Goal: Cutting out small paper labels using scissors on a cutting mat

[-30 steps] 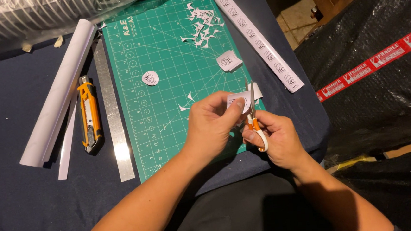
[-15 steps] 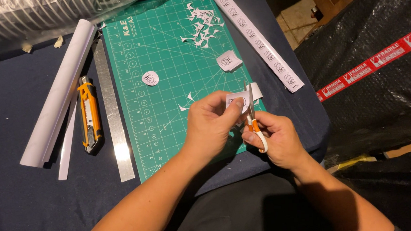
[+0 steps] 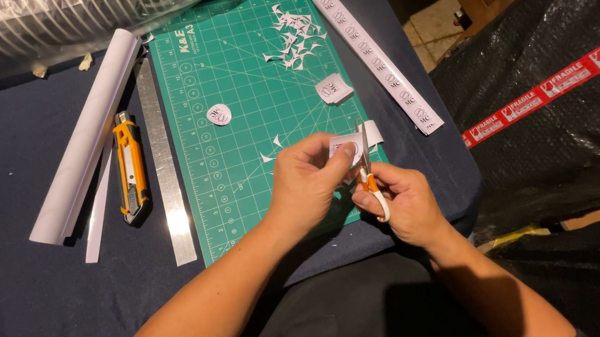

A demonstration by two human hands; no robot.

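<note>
My left hand (image 3: 311, 182) pinches a small white paper piece (image 3: 346, 146) with a round printed mark, held just above the lower right corner of the green cutting mat (image 3: 236, 67). My right hand (image 3: 401, 200) grips small scissors (image 3: 366, 162) with orange and white handles; the blades point up and away, against the paper's right edge. A cut-out round sticker (image 3: 219, 114) lies on the mat to the left. A small stack of cut pieces (image 3: 334, 89) lies further up, beyond my hands.
White paper offcuts (image 3: 294, 39) are scattered at the mat's far end. A long printed paper strip (image 3: 377, 61) lies along its right edge. Left of the mat lie a steel ruler (image 3: 164, 164), an orange utility knife (image 3: 131, 170) and a rolled white sheet (image 3: 86, 134). Black wrapped bundle with red tape (image 3: 540, 85) at right.
The hands have barely shifted; the paper piece has turned slightly between my left fingers while the scissors stay at its edge.
</note>
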